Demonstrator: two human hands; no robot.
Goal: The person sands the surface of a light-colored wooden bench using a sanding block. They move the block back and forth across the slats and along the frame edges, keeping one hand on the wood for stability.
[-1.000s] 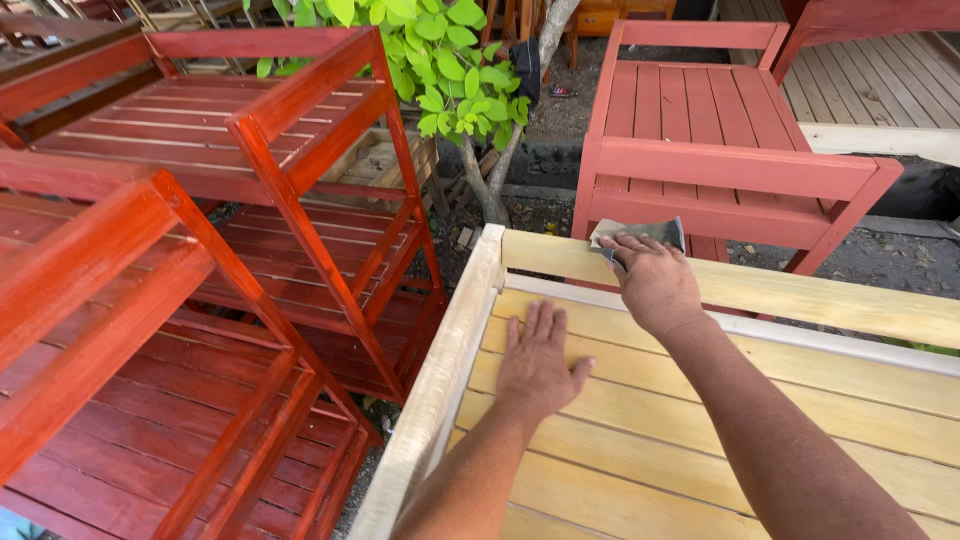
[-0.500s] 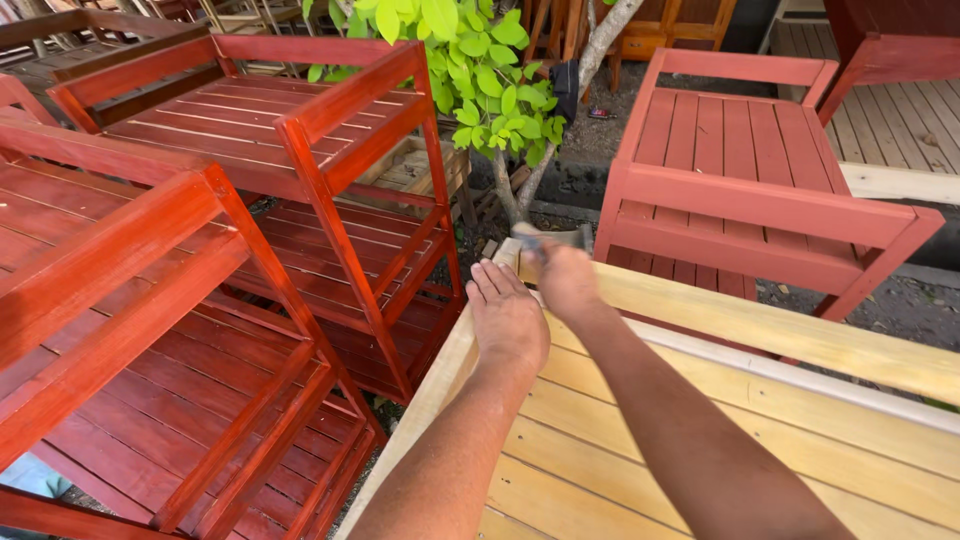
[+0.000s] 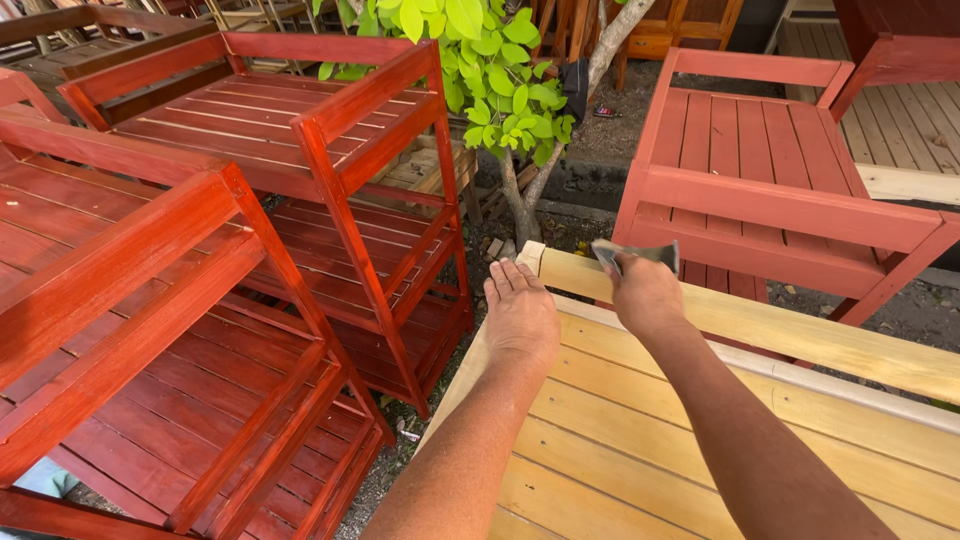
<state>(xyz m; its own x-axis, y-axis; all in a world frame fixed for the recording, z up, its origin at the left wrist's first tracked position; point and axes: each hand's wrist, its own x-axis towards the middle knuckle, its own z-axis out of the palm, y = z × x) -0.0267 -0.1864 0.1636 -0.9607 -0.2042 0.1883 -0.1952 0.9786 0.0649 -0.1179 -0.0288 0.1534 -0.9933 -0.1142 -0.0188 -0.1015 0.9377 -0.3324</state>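
On bare rail (image 3: 760,325), right hand (image 3: 645,292) clamps likely sandpaper (image 3: 635,253) (left hand (image 3: 520,310) flat, empty).

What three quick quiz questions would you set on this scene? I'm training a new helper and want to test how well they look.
1. True or false: the left hand lies flat on the unpainted yellow wooden piece.
2. What does the right hand hold? A) a grey sheet, B) a hammer, C) a brush.
3. What colour are the finished racks?

Key:
1. True; palm down near the corner.
2. A; the grey sheet is pressed on the top rail.
3. Red-brown.
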